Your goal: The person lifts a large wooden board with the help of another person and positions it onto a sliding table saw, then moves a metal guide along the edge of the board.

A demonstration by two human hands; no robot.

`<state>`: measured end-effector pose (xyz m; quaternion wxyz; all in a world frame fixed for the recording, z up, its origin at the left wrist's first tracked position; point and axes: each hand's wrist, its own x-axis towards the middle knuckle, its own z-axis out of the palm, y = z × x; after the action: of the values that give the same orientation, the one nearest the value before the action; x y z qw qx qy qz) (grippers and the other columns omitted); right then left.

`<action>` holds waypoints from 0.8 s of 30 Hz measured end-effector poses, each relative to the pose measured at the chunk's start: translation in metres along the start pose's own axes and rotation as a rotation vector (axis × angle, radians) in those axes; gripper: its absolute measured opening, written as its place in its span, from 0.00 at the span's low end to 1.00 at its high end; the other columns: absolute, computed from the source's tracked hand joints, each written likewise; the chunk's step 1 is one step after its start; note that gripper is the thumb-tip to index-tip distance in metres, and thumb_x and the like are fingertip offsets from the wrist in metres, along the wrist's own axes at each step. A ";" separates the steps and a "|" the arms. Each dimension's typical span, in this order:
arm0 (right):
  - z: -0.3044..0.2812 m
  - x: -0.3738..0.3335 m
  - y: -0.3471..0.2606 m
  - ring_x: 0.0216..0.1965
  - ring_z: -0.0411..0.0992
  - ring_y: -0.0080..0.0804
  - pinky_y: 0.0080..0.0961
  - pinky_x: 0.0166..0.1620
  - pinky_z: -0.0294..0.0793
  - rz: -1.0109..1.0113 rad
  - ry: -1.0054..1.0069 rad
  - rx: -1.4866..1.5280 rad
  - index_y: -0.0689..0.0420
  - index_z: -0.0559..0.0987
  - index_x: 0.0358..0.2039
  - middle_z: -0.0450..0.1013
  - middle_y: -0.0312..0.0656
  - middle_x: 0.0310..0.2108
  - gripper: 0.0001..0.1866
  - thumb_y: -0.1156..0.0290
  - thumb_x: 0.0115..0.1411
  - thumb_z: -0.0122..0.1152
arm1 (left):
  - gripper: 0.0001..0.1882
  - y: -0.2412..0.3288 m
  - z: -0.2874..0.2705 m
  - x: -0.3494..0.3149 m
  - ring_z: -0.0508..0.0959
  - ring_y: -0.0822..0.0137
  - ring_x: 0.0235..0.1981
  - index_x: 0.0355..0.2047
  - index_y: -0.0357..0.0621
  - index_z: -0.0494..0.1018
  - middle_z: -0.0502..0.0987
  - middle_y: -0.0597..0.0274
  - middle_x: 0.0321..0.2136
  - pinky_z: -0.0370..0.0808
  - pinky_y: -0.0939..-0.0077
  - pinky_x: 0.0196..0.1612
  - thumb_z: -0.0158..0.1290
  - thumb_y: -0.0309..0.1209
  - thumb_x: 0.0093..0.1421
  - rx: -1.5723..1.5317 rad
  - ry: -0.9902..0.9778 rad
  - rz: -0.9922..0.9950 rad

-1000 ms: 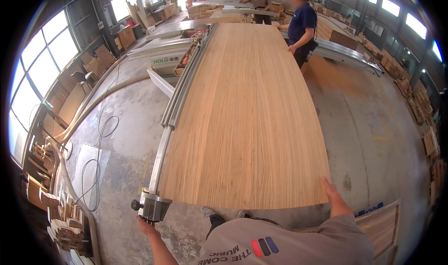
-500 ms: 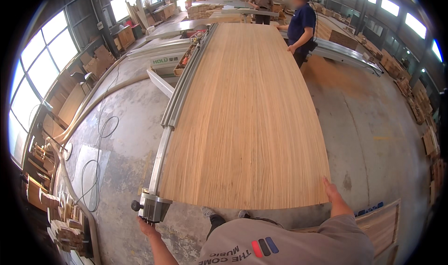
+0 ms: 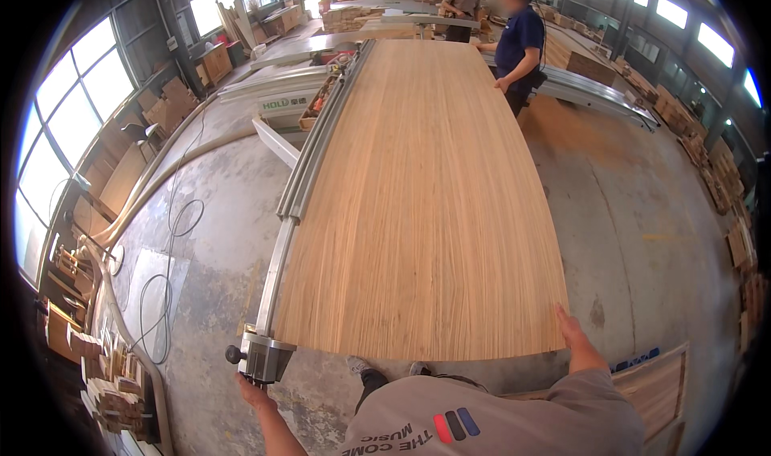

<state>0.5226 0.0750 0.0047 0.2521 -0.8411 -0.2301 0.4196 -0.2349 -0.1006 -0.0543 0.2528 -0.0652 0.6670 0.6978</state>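
A large, light-brown wood panel stretches away from me, its left edge along a long metal fence. At the fence's near end is a metal end block with a black knob. My left hand grips that block from below, its fingers partly hidden by it. At the panel's near right corner, my right hand rests against the edge with fingers stretched out. A co-worker in a dark blue shirt has hands at the panel's far right edge.
Another person stands beyond the far end. A hose and a cable run over the floor at left, near stacked wood offcuts. A framed wooden panel lies low at my right. Sawdust covers the floor beside the co-worker.
The far person has shifted slightly to the right and brought their arms in toward the body. My hands, the panel and the nearer co-worker stay where they were.
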 end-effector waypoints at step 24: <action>-0.004 0.018 0.013 0.56 0.62 0.44 0.37 0.56 0.60 -0.006 -0.010 -0.009 0.73 0.61 0.56 0.63 0.55 0.55 0.49 0.38 0.51 0.56 | 0.33 0.001 0.003 -0.003 0.72 0.66 0.45 0.56 0.44 0.63 0.71 0.62 0.48 0.69 0.70 0.45 0.40 0.57 0.61 -0.032 -0.007 0.014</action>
<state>0.5383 0.0750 -0.0119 0.2484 -0.8393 -0.2359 0.4221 -0.2322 -0.0982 -0.0523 0.2492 -0.0621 0.6552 0.7105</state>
